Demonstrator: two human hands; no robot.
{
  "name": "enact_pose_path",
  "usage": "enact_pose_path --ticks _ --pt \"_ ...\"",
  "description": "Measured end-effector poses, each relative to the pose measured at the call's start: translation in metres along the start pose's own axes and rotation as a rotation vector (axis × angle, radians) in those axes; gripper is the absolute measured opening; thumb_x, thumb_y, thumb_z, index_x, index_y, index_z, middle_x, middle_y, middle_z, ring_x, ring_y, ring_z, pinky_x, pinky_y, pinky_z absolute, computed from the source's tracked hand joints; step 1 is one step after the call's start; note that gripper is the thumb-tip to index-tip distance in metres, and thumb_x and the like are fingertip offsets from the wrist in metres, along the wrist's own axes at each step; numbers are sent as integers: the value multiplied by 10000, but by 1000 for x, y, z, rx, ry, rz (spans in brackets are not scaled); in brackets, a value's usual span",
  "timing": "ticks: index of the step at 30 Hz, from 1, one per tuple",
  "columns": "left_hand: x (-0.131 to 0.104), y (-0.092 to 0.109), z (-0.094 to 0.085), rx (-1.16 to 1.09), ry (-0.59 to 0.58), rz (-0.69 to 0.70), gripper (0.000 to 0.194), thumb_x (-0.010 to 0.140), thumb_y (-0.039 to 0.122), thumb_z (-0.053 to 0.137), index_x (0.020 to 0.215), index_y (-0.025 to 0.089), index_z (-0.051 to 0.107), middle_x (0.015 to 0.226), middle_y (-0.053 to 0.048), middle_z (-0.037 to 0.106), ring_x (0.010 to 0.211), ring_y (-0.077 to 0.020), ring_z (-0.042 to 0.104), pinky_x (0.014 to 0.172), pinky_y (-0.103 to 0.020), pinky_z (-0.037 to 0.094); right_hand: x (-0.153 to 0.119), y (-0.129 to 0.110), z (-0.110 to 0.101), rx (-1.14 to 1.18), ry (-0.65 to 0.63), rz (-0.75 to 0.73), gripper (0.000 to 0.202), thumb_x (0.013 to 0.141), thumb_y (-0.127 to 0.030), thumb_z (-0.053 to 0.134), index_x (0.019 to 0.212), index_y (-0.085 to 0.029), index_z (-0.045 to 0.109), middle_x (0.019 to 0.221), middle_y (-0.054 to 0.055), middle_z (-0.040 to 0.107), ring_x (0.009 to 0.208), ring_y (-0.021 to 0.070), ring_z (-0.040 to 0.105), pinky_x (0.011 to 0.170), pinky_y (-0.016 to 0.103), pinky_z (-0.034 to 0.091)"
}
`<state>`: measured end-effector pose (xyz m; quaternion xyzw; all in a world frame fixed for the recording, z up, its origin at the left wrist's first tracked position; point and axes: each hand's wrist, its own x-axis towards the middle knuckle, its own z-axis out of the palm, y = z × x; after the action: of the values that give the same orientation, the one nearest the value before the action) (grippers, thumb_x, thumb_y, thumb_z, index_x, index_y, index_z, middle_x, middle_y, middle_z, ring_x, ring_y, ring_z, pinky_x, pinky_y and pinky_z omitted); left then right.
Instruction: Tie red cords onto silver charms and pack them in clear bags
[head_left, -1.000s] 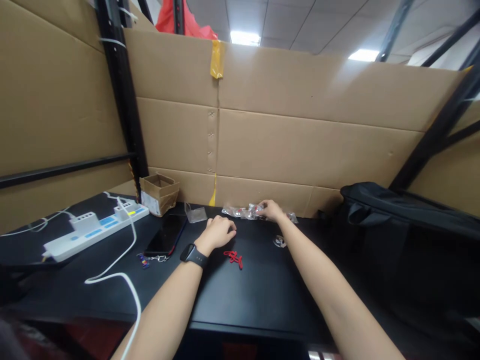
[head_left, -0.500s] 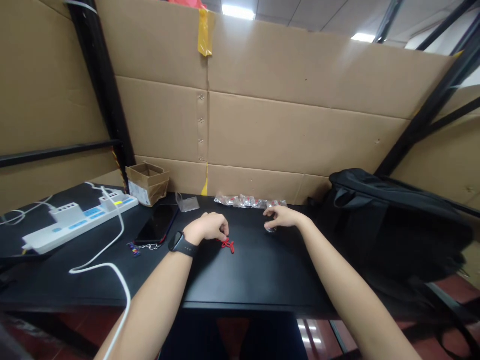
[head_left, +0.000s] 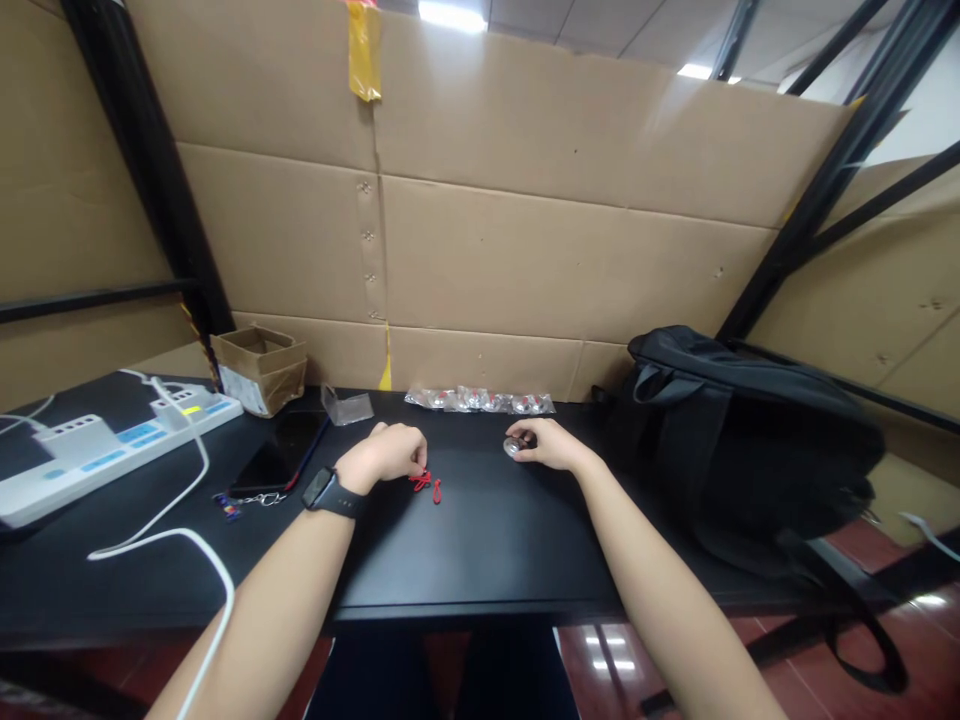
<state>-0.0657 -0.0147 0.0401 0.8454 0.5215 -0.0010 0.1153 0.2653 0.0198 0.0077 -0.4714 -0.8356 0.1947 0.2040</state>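
My left hand, with a dark watch on its wrist, is closed in a pinch at the upper end of a looped red cord. The cord's loops lie on the black table below the fingertips. To the right, my right hand has its thumb and fingers round the edge of a small, shiny round disc. The disc is tilted and partly covered by the fingers; its exact kind does not show.
Several clear packets with red and silver contents line the cardboard wall. At left are a phone, a small carton, a clear plastic case and a power strip with a white cable. A black bag stands at right.
The view has turned slightly right. My right hand's fingers have closed on the shiny disc, which now shows more. My left hand stays at the red cord, whose loops lie differently.
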Motion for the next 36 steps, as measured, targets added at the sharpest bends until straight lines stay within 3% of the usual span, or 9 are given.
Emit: enact_pose_path --ticks 6,12,17,22,26,31,36 --pt "4 -5 5 -33 211 49 63 826 223 646 824 253 701 814 12 770 826 -207 696 812 -317 387 0 4 2 37 54 -2 429 690 -264 829 1101 -187 731 968 63 743 876 197 667 822 320 519" --pt "14 0 9 -366 457 217 252 914 318 559 1108 278 715 908 6 762 805 -177 672 746 -268 436 1 -9 2 380 145 -44 542 681 -328 848 1179 -199 677 1138 103 707 940 203 669 794 340 562" --pt "29 3 21 -591 561 172 225 864 427 641 942 238 734 847 -7 768 793 -190 688 789 -292 485 3 -41 12 662 146 -68 521 694 -349 852 1150 -213 641 1156 93 690 856 175 699 725 310 575" --pt "40 7 33 -813 579 231 204 800 398 727 836 207 665 850 -30 764 863 -206 723 861 -317 513 2 -56 22 735 153 -22 514 709 -366 848 1158 -228 637 1166 91 698 808 168 713 578 226 528" --pt "41 14 36 -828 597 262 189 785 371 747 814 206 659 899 -33 761 912 -213 727 890 -320 513 3 -58 25 758 158 -24 484 704 -354 856 1123 -221 654 1158 91 712 804 169 724 642 256 560" --pt "39 18 36 -810 592 223 235 787 386 757 971 241 733 949 -26 785 914 -222 737 900 -330 522 5 -60 32 878 178 -56 504 674 -322 881 1119 -246 656 1201 64 681 930 198 735 866 357 583" --pt "30 30 30 -708 633 240 194 855 415 693 923 256 780 954 -20 789 933 -226 720 940 -345 491 5 -65 38 946 199 -118 529 685 -303 877 1160 -265 647 1254 57 630 959 179 711 983 398 549"
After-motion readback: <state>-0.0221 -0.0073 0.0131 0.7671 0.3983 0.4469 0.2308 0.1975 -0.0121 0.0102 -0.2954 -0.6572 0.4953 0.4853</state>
